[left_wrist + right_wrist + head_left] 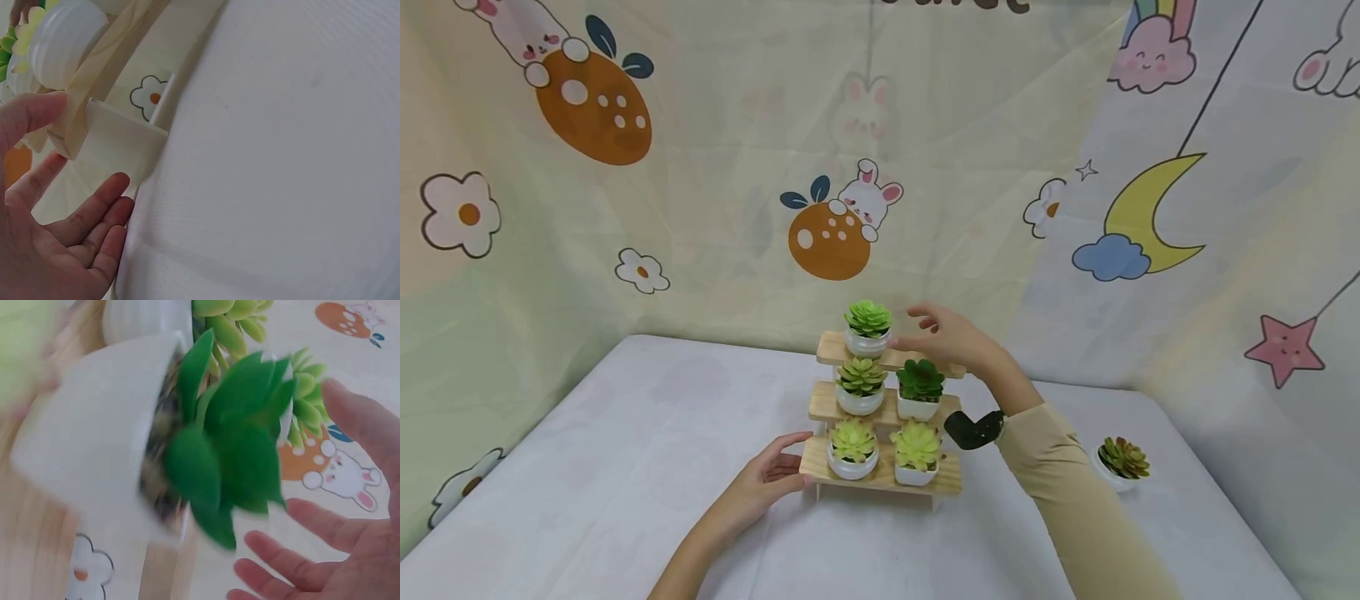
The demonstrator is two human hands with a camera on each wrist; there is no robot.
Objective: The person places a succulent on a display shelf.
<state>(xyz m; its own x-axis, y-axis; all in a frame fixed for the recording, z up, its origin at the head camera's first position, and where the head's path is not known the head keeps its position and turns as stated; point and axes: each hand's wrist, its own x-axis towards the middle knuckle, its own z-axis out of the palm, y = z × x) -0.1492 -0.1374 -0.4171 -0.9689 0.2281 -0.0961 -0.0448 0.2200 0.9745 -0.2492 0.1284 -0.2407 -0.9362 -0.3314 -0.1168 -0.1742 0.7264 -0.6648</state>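
Note:
A wooden three-tier plant stand (947,478) holds several potted succulents in white pots. My left hand (767,473) pinches the left end of its lowest board between thumb and index finger; the other fingers stay off the board in the left wrist view. At the top tier, my right hand (951,337) is beside a bright green succulent (868,318), thumb tip close to its round pot; contact is unclear. Its fingers hold nothing. Below that hand sits a dark green succulent (231,444) in a square pot (94,431) on the middle tier. Lighter succulents (917,446) fill the bottom tier.
A reddish-green potted succulent (1122,458) stands apart on the white-covered table (625,467), to the right. Behind the table hangs a cloth backdrop (955,208) printed with rabbits, flowers and a moon. A black strap piece (973,430) is on the right wrist.

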